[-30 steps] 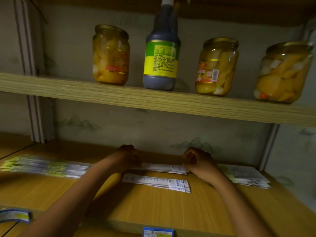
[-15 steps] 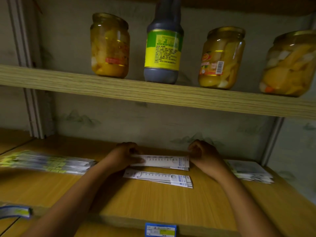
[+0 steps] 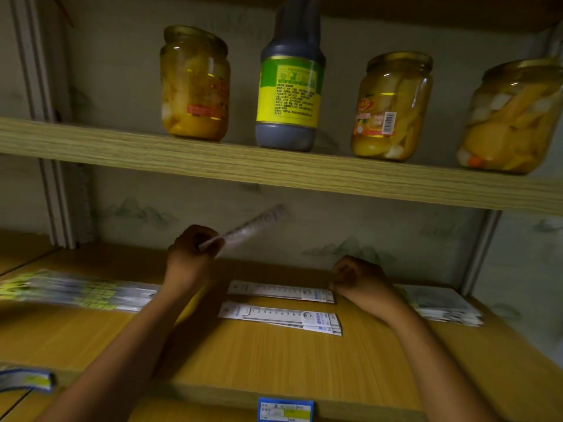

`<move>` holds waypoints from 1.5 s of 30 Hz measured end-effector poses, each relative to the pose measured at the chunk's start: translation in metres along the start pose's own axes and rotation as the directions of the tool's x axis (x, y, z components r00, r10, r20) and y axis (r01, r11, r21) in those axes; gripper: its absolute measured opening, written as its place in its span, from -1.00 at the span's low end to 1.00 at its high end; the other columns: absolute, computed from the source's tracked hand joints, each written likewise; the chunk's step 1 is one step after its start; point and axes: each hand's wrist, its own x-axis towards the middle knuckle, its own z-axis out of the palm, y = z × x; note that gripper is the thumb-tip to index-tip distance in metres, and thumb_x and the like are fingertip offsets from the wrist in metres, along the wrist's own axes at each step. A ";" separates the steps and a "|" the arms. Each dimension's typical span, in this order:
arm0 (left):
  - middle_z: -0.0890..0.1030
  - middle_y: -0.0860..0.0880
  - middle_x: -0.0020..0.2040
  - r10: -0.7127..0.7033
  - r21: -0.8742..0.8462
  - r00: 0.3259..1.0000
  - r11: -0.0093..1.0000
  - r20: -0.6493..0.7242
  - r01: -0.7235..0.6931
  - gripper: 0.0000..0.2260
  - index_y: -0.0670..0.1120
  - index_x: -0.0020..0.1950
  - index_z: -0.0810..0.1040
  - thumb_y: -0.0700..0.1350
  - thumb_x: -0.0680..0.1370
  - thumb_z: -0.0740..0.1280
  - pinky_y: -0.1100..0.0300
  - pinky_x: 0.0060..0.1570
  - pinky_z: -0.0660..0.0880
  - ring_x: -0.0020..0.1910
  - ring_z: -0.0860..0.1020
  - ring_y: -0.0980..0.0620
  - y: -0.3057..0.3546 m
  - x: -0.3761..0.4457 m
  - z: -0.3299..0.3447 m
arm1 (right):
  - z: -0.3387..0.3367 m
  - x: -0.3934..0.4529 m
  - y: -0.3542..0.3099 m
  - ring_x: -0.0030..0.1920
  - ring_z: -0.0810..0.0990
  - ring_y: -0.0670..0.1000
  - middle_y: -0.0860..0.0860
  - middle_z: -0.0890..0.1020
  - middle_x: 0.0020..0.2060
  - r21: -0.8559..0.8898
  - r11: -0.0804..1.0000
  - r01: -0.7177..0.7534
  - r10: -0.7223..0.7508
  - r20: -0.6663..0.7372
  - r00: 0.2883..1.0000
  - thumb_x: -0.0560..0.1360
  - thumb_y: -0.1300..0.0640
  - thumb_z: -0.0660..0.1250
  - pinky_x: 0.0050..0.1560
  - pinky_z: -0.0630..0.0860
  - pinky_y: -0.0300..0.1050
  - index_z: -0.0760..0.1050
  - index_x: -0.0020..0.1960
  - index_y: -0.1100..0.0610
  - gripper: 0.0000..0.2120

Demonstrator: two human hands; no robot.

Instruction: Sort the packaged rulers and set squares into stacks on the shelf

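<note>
While the left hand point(image 3: 190, 254) pinches one packaged ruler point(image 3: 249, 228) by its end, tilted up mid-frame (likely bound for a stack), the right hand point(image 3: 362, 278) curls empty beside the ruler stacks point(image 3: 281, 303) on the shelf point(image 3: 274, 357).

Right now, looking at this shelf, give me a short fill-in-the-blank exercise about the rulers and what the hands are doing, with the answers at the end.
1. The lifted ruler is pinched by the ____ hand.
2. The right hand is curled at the ____ end of the rear ruler stack.
3. The front ruler stack lies flat on the ____ shelf.
4. Beside the dark bottle stand ____ glass jars.

Answers: left; right; lower; three
</note>
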 end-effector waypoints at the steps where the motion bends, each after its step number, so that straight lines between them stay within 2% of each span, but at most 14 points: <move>1: 0.60 0.01 -0.14 0.001 -0.003 0.999 1.000 -0.046 -0.001 -0.88 -0.09 0.01 0.56 -0.11 0.52 0.42 0.26 -0.28 0.41 -0.20 0.54 0.15 0.001 0.000 -0.001 | 0.001 -0.001 0.000 -0.04 0.50 -0.25 -0.22 0.57 -0.03 0.001 1.000 0.007 -0.007 0.057 0.998 0.47 -0.02 0.43 -0.13 0.40 -0.34 0.53 0.09 -0.11 -0.78; 3: 0.58 0.04 -0.17 -0.002 -0.015 0.995 1.000 -0.103 0.000 -0.89 -0.09 0.00 0.54 -0.10 0.52 0.40 0.28 -0.32 0.37 -0.23 0.51 0.20 0.002 0.000 -0.002 | 0.003 -0.003 -0.001 -0.01 0.51 -0.24 -0.20 0.57 0.02 0.004 0.999 0.034 -0.034 0.130 0.991 0.46 -0.08 0.44 -0.09 0.40 -0.36 0.56 0.15 -0.10 -0.72; 7: 0.58 0.01 -0.16 -0.034 -0.043 0.987 0.999 -0.156 0.028 -0.89 -0.09 0.00 0.54 -0.11 0.52 0.40 0.24 -0.32 0.39 -0.23 0.51 0.20 0.000 0.001 -0.003 | 0.004 -0.004 -0.002 0.08 0.53 -0.13 -0.15 0.57 0.09 -0.042 0.997 0.070 -0.064 0.142 0.988 0.43 -0.12 0.47 0.07 0.46 -0.22 0.60 0.15 -0.09 -0.68; 16: 0.58 -0.01 -0.14 -0.040 -0.086 0.985 0.996 -0.169 0.026 -0.89 -0.11 0.02 0.54 -0.15 0.52 0.41 0.30 -0.33 0.39 -0.23 0.52 0.22 -0.001 0.002 -0.002 | 0.001 -0.007 -0.008 0.02 0.50 -0.20 -0.18 0.56 0.02 0.012 0.998 0.065 -0.066 0.109 0.992 0.42 -0.03 0.50 -0.07 0.43 -0.29 0.54 -0.02 -0.10 -0.80; 20: 0.57 0.03 -0.15 -0.042 -0.131 0.985 0.991 -0.167 0.021 -0.90 -0.11 0.02 0.53 -0.19 0.53 0.39 0.43 -0.35 0.40 -0.20 0.52 0.23 0.000 0.002 -0.002 | 0.000 -0.006 -0.010 -0.02 0.56 -0.23 -0.17 0.61 -0.04 0.157 0.985 0.070 -0.088 0.110 0.990 0.45 0.00 0.48 -0.09 0.47 -0.32 0.54 -0.02 -0.03 -0.83; 22: 0.57 0.03 -0.15 -0.044 -0.172 0.984 0.985 -0.171 0.014 -0.91 -0.12 0.01 0.53 -0.20 0.53 0.39 0.39 -0.31 0.42 -0.17 0.55 0.14 -0.002 0.002 -0.003 | 0.000 -0.005 -0.012 -0.03 0.59 -0.22 -0.16 0.62 -0.04 0.217 0.974 0.069 -0.094 0.109 0.990 0.48 0.04 0.46 -0.12 0.48 -0.37 0.53 0.01 -0.01 -0.84; 25: 0.60 -0.06 -0.10 -0.052 -0.235 0.983 0.972 -0.178 0.009 -0.91 -0.12 0.01 0.52 -0.21 0.54 0.39 0.28 -0.25 0.44 -0.14 0.56 0.04 -0.003 0.004 -0.004 | -0.002 -0.001 -0.012 -0.11 0.63 -0.21 -0.14 0.66 -0.08 0.280 0.956 0.083 -0.089 0.008 0.996 0.48 0.09 0.46 -0.20 0.53 -0.36 0.52 -0.01 0.00 -0.86; 29: 0.59 -0.02 -0.12 -0.060 -0.296 0.982 0.955 -0.178 0.005 -0.91 -0.12 0.04 0.51 -0.22 0.55 0.36 0.32 -0.24 0.44 -0.14 0.55 0.09 0.003 0.002 -0.005 | -0.006 0.001 -0.009 -0.18 0.66 -0.21 -0.12 0.66 -0.07 0.415 0.898 0.147 -0.060 -0.217 0.974 0.50 0.19 0.45 -0.22 0.58 -0.34 0.53 0.05 0.05 -0.83; 31: 0.56 0.04 -0.11 -0.061 -0.316 0.988 0.949 -0.143 0.013 -0.90 -0.11 0.05 0.50 -0.22 0.56 0.35 0.42 -0.28 0.44 -0.14 0.53 0.14 0.007 0.000 -0.006 | -0.006 0.004 -0.002 -0.14 0.65 -0.21 -0.12 0.65 -0.04 0.437 0.880 0.188 -0.039 -0.327 0.944 0.50 0.22 0.44 -0.20 0.59 -0.31 0.55 0.08 0.06 -0.81; 32: 0.56 0.04 -0.10 -0.055 -0.312 0.992 0.950 -0.110 0.018 -0.90 -0.12 0.05 0.50 -0.22 0.56 0.34 0.43 -0.29 0.44 -0.14 0.52 0.15 0.009 -0.001 -0.006 | -0.006 0.006 0.002 -0.10 0.66 -0.17 -0.12 0.65 -0.04 0.442 0.877 0.189 -0.016 -0.366 0.930 0.50 0.21 0.44 -0.16 0.62 -0.21 0.55 0.09 0.04 -0.80; 34: 0.58 0.01 -0.09 -0.038 -0.294 0.999 0.955 -0.003 0.036 -0.91 -0.16 0.05 0.52 -0.22 0.56 0.35 0.35 -0.25 0.43 -0.14 0.54 0.14 0.012 -0.004 -0.005 | -0.005 0.008 0.009 -0.08 0.67 -0.07 -0.12 0.65 -0.06 0.414 0.892 0.180 0.018 -0.432 0.902 0.51 0.19 0.42 -0.14 0.64 -0.09 0.54 0.09 0.02 -0.81; 38: 0.61 0.01 -0.17 0.003 -0.311 0.970 0.947 0.245 0.076 -0.98 -0.19 -0.04 0.55 -0.27 0.54 0.36 0.40 -0.21 0.44 -0.19 0.56 0.22 0.015 -0.012 -0.003 | -0.006 0.009 0.011 -0.10 0.63 -0.16 -0.03 0.64 -0.06 0.392 0.900 0.191 0.038 -0.508 0.861 0.51 0.25 0.41 -0.26 0.54 -0.41 0.54 0.12 0.15 -0.80; 42: 0.62 0.01 -0.19 0.061 -0.297 0.927 0.953 0.371 0.057 -0.97 -0.16 -0.08 0.56 -0.26 0.52 0.39 0.37 -0.18 0.46 -0.17 0.57 0.14 0.015 -0.024 -0.006 | -0.004 0.011 0.010 -0.06 0.68 -0.08 0.02 0.68 -0.01 0.451 0.873 0.186 0.057 -0.474 0.878 0.51 0.25 0.41 -0.21 0.62 -0.29 0.53 0.11 0.12 -0.81; 45: 0.66 -0.05 -0.18 0.075 -0.221 0.899 0.975 0.432 0.025 -0.90 -0.13 -0.09 0.59 -0.12 0.46 0.42 0.32 -0.16 0.48 -0.18 0.59 0.12 0.014 -0.032 -0.008 | -0.004 0.010 0.009 -0.05 0.66 -0.11 -0.02 0.66 -0.01 0.437 0.881 0.180 0.054 -0.472 0.880 0.52 0.22 0.42 -0.24 0.57 -0.38 0.53 0.11 0.11 -0.81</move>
